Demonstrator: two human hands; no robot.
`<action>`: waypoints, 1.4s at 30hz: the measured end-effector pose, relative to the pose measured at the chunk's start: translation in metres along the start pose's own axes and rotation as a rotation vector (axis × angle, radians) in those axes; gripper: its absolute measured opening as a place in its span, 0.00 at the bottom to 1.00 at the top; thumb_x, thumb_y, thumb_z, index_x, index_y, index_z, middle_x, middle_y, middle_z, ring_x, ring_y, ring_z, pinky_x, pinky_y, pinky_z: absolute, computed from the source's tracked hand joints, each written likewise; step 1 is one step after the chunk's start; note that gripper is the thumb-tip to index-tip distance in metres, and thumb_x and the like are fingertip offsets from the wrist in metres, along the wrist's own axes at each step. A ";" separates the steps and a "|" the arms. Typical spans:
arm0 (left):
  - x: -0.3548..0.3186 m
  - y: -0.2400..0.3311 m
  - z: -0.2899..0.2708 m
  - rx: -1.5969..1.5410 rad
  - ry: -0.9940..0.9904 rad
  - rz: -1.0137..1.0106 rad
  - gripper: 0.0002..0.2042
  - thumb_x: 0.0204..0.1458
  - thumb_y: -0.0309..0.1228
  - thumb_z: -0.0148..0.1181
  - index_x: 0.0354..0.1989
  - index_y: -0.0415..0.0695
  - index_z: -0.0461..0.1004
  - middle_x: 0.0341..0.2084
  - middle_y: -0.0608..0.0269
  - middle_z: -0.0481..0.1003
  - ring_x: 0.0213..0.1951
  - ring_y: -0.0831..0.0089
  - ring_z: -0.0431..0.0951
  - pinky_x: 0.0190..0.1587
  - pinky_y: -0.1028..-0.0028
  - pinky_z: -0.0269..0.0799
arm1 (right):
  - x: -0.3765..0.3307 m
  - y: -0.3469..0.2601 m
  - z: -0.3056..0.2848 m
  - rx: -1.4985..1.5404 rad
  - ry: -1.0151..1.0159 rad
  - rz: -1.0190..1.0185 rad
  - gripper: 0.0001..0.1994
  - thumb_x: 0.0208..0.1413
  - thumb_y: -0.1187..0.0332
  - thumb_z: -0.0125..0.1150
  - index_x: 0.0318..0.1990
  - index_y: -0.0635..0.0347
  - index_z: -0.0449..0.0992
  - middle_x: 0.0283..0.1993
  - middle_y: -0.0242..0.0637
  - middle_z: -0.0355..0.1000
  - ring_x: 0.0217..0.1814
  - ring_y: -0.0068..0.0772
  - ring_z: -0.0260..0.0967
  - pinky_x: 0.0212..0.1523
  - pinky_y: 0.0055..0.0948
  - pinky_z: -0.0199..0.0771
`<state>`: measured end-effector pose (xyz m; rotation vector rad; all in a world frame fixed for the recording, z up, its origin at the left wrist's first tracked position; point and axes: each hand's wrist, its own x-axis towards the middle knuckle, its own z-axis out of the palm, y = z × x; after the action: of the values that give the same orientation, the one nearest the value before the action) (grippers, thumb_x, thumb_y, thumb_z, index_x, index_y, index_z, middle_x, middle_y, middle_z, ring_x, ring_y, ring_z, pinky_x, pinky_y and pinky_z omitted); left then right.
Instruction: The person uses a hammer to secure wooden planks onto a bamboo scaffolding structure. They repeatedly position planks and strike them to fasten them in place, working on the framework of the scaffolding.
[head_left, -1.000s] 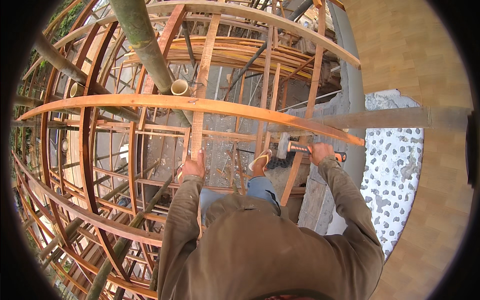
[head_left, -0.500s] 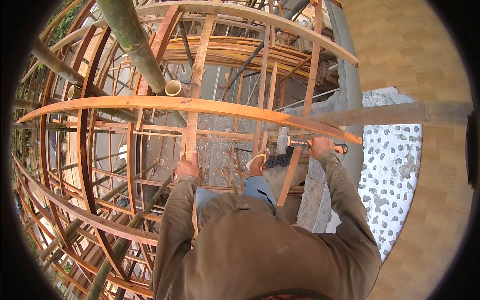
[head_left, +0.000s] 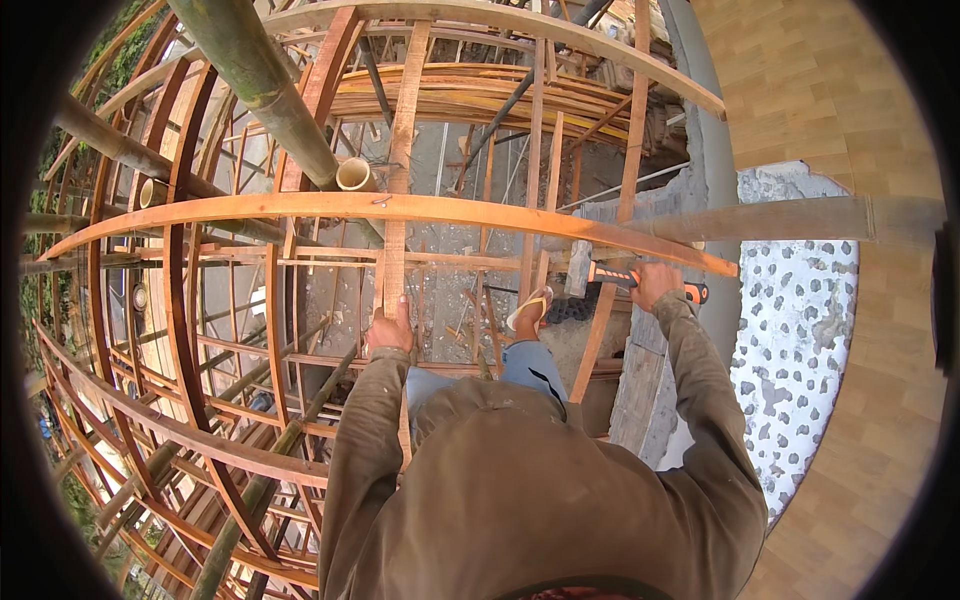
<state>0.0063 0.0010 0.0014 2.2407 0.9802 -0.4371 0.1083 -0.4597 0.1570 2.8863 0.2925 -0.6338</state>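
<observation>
My right hand (head_left: 658,284) is wrapped round the orange and black handle of a hammer (head_left: 608,275). The hammer's grey metal head points left, just below a long crosswise wooden beam (head_left: 480,212). My left hand (head_left: 391,328) grips a lengthwise wooden board (head_left: 397,250), its thumb lying along the top; the fingers are partly hidden behind the edge. Where beam and board cross, a small bent metal piece (head_left: 381,202), perhaps a nail, shows on the beam.
Thick bamboo poles (head_left: 265,95) rise through the timber frame on the left. Stacked planks (head_left: 470,97) lie farther off below. A grey wall ledge (head_left: 705,160) and a white, grey-spotted panel (head_left: 795,330) are at right. My sandaled foot (head_left: 530,310) stands low between the boards.
The whole view has shifted slightly, so the frame sits a little farther right. The hammer's head has tipped up a little. Both hands keep their holds.
</observation>
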 end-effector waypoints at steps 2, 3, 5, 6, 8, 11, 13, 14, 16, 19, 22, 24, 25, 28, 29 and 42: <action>0.000 0.002 -0.003 -0.014 0.006 0.016 0.38 0.58 0.65 0.50 0.48 0.34 0.78 0.40 0.30 0.79 0.47 0.33 0.78 0.51 0.47 0.72 | -0.005 0.000 0.005 0.046 0.059 -0.018 0.10 0.49 0.63 0.68 0.39 0.50 0.78 0.35 0.40 0.79 0.35 0.50 0.78 0.34 0.50 0.75; 0.001 0.004 -0.004 -0.017 0.011 0.017 0.38 0.58 0.65 0.50 0.48 0.34 0.78 0.40 0.30 0.79 0.47 0.33 0.78 0.50 0.46 0.72 | -0.012 -0.004 0.009 0.057 0.066 -0.047 0.11 0.49 0.63 0.68 0.39 0.50 0.78 0.35 0.40 0.79 0.36 0.50 0.78 0.35 0.50 0.75; -0.003 0.005 -0.004 -0.021 -0.004 0.016 0.38 0.58 0.65 0.50 0.47 0.33 0.78 0.39 0.30 0.79 0.47 0.33 0.78 0.50 0.46 0.72 | -0.038 -0.011 0.016 0.134 0.032 -0.153 0.13 0.47 0.63 0.69 0.41 0.50 0.77 0.34 0.40 0.79 0.36 0.49 0.78 0.35 0.50 0.76; -0.003 0.005 -0.004 -0.031 -0.006 0.016 0.38 0.58 0.65 0.50 0.47 0.33 0.78 0.39 0.30 0.79 0.47 0.33 0.78 0.50 0.46 0.72 | -0.046 -0.015 0.017 0.068 -0.056 -0.224 0.11 0.48 0.62 0.68 0.38 0.50 0.78 0.33 0.40 0.79 0.35 0.48 0.79 0.35 0.49 0.76; -0.003 0.004 -0.004 -0.024 -0.001 0.010 0.38 0.58 0.65 0.50 0.47 0.33 0.78 0.38 0.30 0.79 0.46 0.33 0.78 0.50 0.47 0.73 | -0.052 -0.021 0.016 -0.046 -0.143 -0.397 0.08 0.49 0.60 0.67 0.34 0.51 0.79 0.32 0.39 0.79 0.34 0.46 0.79 0.34 0.48 0.77; 0.000 0.002 -0.002 0.012 0.019 0.012 0.38 0.58 0.65 0.51 0.49 0.34 0.77 0.39 0.30 0.79 0.47 0.34 0.79 0.50 0.47 0.73 | -0.027 -0.021 0.012 -0.264 -0.242 -0.493 0.09 0.48 0.59 0.67 0.33 0.52 0.80 0.28 0.39 0.79 0.32 0.44 0.80 0.33 0.48 0.77; 0.001 0.000 -0.001 0.044 0.008 0.004 0.39 0.58 0.65 0.51 0.53 0.35 0.76 0.40 0.30 0.79 0.47 0.34 0.79 0.51 0.47 0.73 | 0.003 -0.005 0.006 -0.127 -0.118 -0.158 0.09 0.44 0.61 0.69 0.31 0.51 0.78 0.29 0.39 0.78 0.34 0.47 0.79 0.33 0.50 0.75; 0.001 -0.001 -0.001 0.023 -0.004 -0.003 0.39 0.57 0.66 0.50 0.53 0.35 0.76 0.40 0.30 0.79 0.48 0.34 0.79 0.52 0.47 0.73 | 0.010 0.000 0.007 -0.092 -0.047 -0.036 0.09 0.44 0.61 0.69 0.31 0.50 0.78 0.30 0.39 0.78 0.34 0.47 0.78 0.33 0.50 0.75; 0.002 -0.001 0.000 0.017 -0.036 -0.017 0.40 0.57 0.66 0.50 0.54 0.35 0.76 0.41 0.30 0.79 0.48 0.34 0.79 0.52 0.47 0.73 | 0.009 0.008 0.014 -0.015 0.052 0.048 0.09 0.44 0.61 0.69 0.32 0.50 0.78 0.30 0.39 0.78 0.34 0.47 0.78 0.33 0.49 0.74; 0.000 0.000 0.000 0.023 0.006 -0.024 0.39 0.57 0.66 0.50 0.53 0.35 0.76 0.42 0.30 0.79 0.49 0.34 0.78 0.52 0.47 0.72 | -0.027 0.006 0.032 0.066 0.073 -0.130 0.09 0.45 0.61 0.69 0.33 0.50 0.77 0.30 0.39 0.78 0.34 0.47 0.78 0.33 0.49 0.74; -0.001 0.002 -0.001 0.018 -0.002 -0.021 0.39 0.57 0.67 0.50 0.53 0.36 0.76 0.42 0.30 0.79 0.49 0.34 0.78 0.53 0.47 0.72 | -0.049 0.002 0.040 -0.004 -0.072 -0.368 0.09 0.46 0.61 0.69 0.34 0.50 0.78 0.30 0.40 0.78 0.34 0.47 0.79 0.34 0.49 0.75; -0.002 0.002 -0.002 0.030 -0.005 -0.009 0.39 0.57 0.67 0.50 0.53 0.36 0.76 0.42 0.31 0.79 0.48 0.34 0.78 0.52 0.46 0.72 | -0.043 0.002 0.037 -0.109 -0.101 -0.550 0.10 0.46 0.61 0.69 0.34 0.50 0.78 0.30 0.40 0.78 0.35 0.47 0.79 0.34 0.49 0.75; -0.001 0.003 -0.002 0.039 0.011 -0.009 0.39 0.57 0.67 0.50 0.52 0.36 0.76 0.42 0.31 0.79 0.48 0.34 0.78 0.52 0.46 0.72 | -0.031 0.004 0.033 -0.135 -0.123 -0.396 0.10 0.46 0.60 0.70 0.34 0.50 0.78 0.30 0.40 0.78 0.35 0.47 0.79 0.34 0.49 0.75; -0.001 0.001 -0.001 0.016 0.025 -0.009 0.38 0.57 0.66 0.51 0.51 0.36 0.77 0.40 0.31 0.79 0.48 0.33 0.78 0.51 0.45 0.72 | 0.005 0.019 0.016 -0.094 -0.053 -0.115 0.11 0.46 0.60 0.70 0.36 0.50 0.78 0.29 0.40 0.78 0.35 0.46 0.80 0.34 0.48 0.75; -0.003 0.000 0.000 0.010 0.016 -0.012 0.38 0.57 0.66 0.51 0.50 0.36 0.77 0.40 0.31 0.79 0.47 0.33 0.78 0.51 0.45 0.72 | 0.013 0.022 0.012 -0.064 0.036 -0.074 0.11 0.46 0.60 0.70 0.36 0.50 0.78 0.29 0.39 0.78 0.35 0.46 0.80 0.34 0.49 0.75; -0.005 0.004 -0.003 -0.008 0.020 0.034 0.37 0.58 0.65 0.51 0.47 0.35 0.77 0.40 0.30 0.79 0.47 0.32 0.78 0.50 0.45 0.72 | 0.010 0.022 0.014 -0.031 -0.004 -0.117 0.13 0.43 0.59 0.71 0.35 0.50 0.78 0.30 0.36 0.79 0.33 0.48 0.78 0.33 0.48 0.73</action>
<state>0.0063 -0.0013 0.0076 2.2556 0.9504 -0.3962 0.1168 -0.4823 0.1432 2.8540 0.4687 -0.6479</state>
